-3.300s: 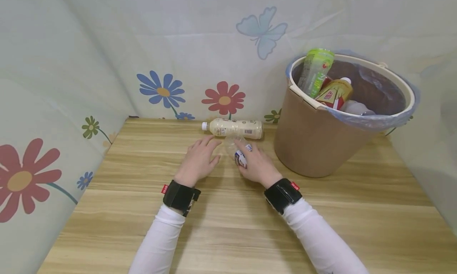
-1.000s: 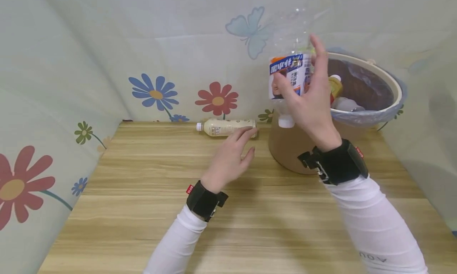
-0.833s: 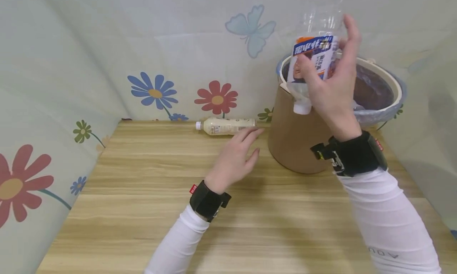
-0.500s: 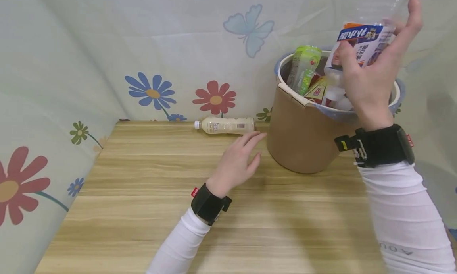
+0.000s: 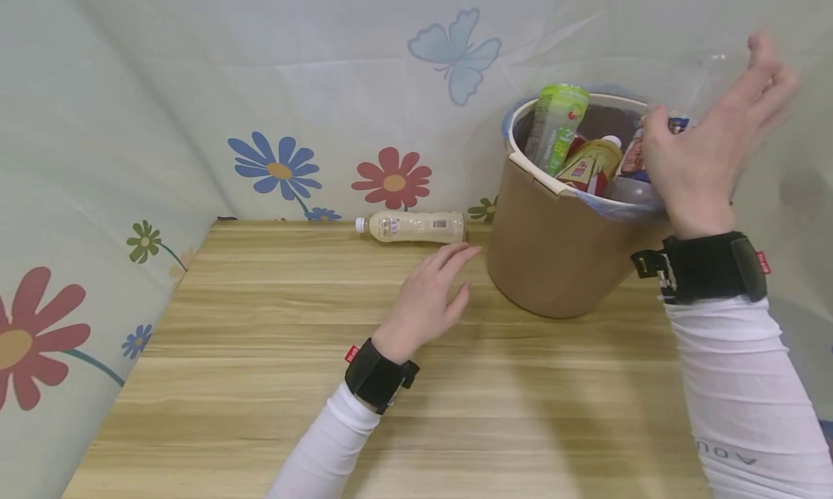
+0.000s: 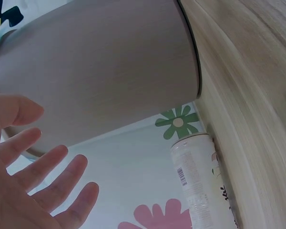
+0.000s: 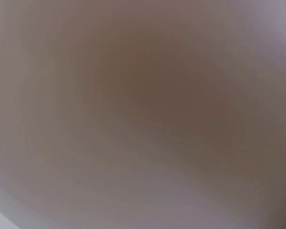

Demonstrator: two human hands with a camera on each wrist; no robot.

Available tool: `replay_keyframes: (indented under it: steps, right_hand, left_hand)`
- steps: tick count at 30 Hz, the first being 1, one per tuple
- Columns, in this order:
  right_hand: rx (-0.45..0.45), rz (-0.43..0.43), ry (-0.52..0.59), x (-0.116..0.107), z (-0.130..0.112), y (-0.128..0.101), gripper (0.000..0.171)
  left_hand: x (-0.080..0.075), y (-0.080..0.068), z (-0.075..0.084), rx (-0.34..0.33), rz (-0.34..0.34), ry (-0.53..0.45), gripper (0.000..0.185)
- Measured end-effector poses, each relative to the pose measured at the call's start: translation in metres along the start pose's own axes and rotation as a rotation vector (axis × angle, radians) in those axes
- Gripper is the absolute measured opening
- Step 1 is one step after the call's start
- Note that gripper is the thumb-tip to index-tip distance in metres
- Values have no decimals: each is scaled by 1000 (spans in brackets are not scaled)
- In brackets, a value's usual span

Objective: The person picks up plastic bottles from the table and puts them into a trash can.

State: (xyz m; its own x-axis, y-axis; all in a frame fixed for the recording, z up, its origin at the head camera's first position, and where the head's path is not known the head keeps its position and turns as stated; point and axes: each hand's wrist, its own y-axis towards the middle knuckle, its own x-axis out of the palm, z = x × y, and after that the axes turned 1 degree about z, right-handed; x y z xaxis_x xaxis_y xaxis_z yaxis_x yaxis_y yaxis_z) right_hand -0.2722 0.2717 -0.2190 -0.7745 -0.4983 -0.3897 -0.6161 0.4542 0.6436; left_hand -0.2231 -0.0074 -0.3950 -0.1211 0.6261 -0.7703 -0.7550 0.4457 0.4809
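Note:
My right hand is over the right side of the brown bin, its fingers stretched out. Just left of and behind its thumb, a clear plastic bottle with a blue, white and orange label leans inside the bin, partly hidden by the hand. My left hand hovers above the table with relaxed fingers and holds nothing. Beyond its fingertips a cream-coloured drink bottle with a white cap lies on its side; the left wrist view shows its base end. The right wrist view is a brownish blur.
Inside the bin, lined with a bluish bag, are a green-labelled bottle and a yellow-and-red bottle. The bin stands at the back right of the wooden table, near a flower-printed curtain.
My right hand has picked the clear bottle up from the table, carried it right to the bin and let it go there. My left hand has shifted right.

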Motion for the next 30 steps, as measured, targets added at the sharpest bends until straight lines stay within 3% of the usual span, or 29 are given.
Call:
replay_keyframes:
  steps: [5, 13, 22, 26, 30]
  right_hand:
    - [8, -33, -107, 0, 3, 0, 61]
    - [-17, -160, -131, -2, 2, -9, 56]
    - [-181, -106, 9, 5, -12, -34, 36]
    - [-275, -83, 143, 11, -22, -55, 28]
    - [-365, -117, 274, 18, -33, -81, 21]
  left_hand:
    - [-3, -1, -1, -17, 1, -3, 53]
    - [-5, -2, -3, -22, -10, 2, 52]
    - [-10, -7, -7, -56, -20, 12, 53]
    - [-13, -10, -12, -69, -14, 37, 52]
    - [-18, -13, -19, -78, 10, 61, 48]
